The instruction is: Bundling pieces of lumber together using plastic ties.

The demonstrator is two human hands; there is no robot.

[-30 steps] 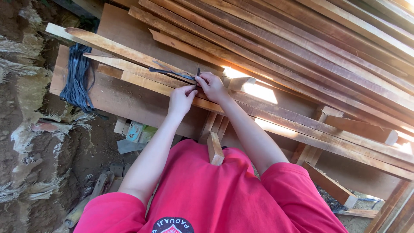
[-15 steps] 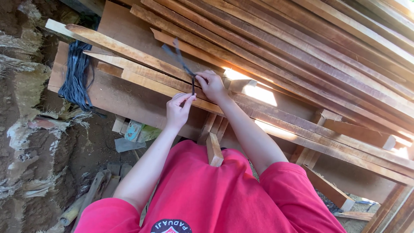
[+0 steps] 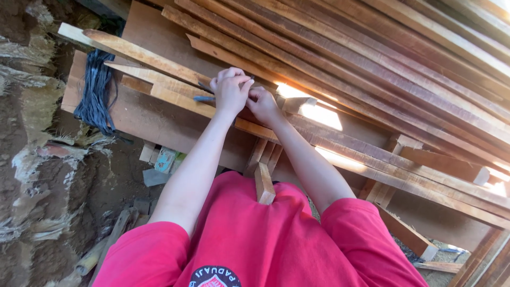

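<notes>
My left hand is closed over a thin dark strap on top of a bundle of long wooden slats. Short strap ends stick out to the left of its knuckles. Pressed against it from the right, my right hand has its fingers curled on the same strap at the same spot, partly hidden by the left hand. Both hands rest on the slats, which lie on a brown board.
A hank of dark straps hangs over the board's left end. A big stack of long planks fills the right and top. A short wooden block stands near my red shirt. Dirt and scraps lie at the left.
My left hand has risen from below the slats and closed over the strap beside my right hand. The strap end that stood up in the air now lies flat under the hands.
</notes>
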